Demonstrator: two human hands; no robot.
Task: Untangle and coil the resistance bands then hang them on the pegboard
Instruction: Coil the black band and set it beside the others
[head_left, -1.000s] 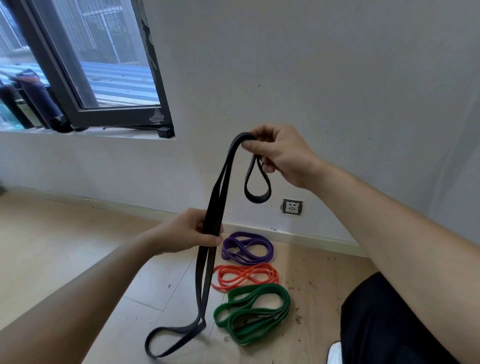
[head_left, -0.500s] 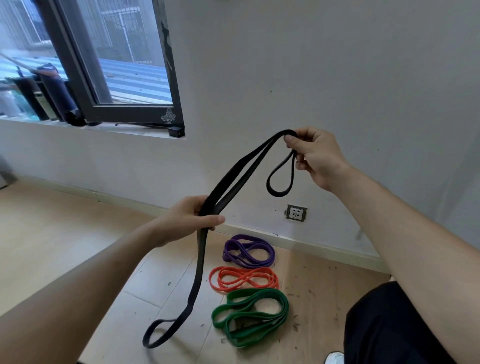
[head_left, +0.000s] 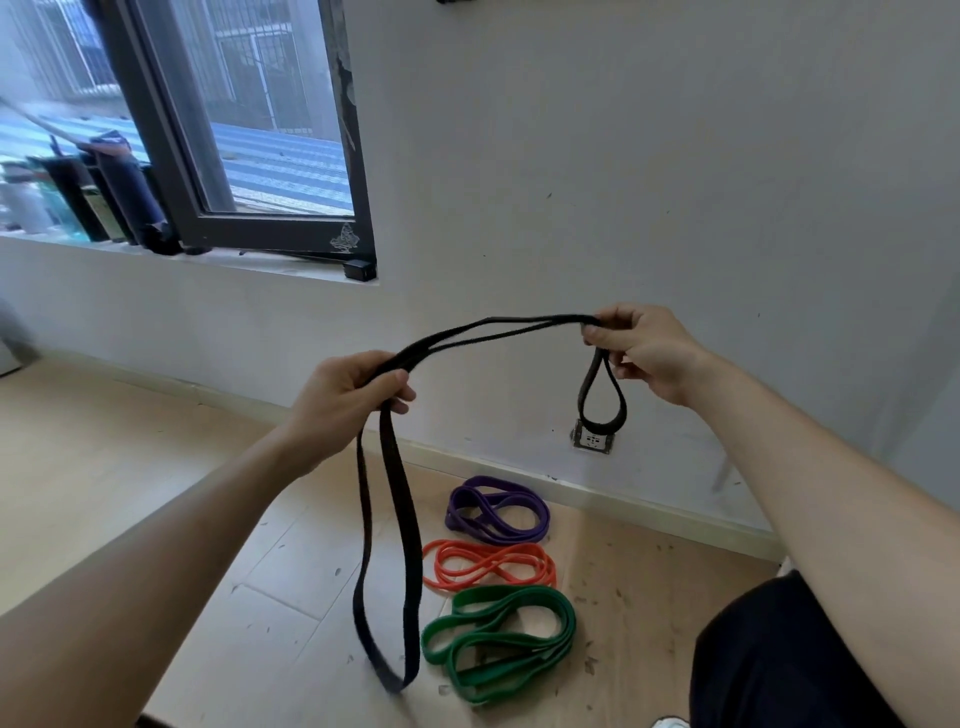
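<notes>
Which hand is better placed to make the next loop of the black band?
The left hand, probably: it grips the band right above the long hanging part, while the right hand pinches the small loop and serves as anchor.

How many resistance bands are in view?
4. The black band is held between the left hand and right hand; the purple band, orange band and green band lie on the floor. None looks hidden.

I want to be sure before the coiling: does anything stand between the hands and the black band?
Nothing visible does. The left hand and the right hand both grip the black band directly, with nothing between skin and band.
</notes>
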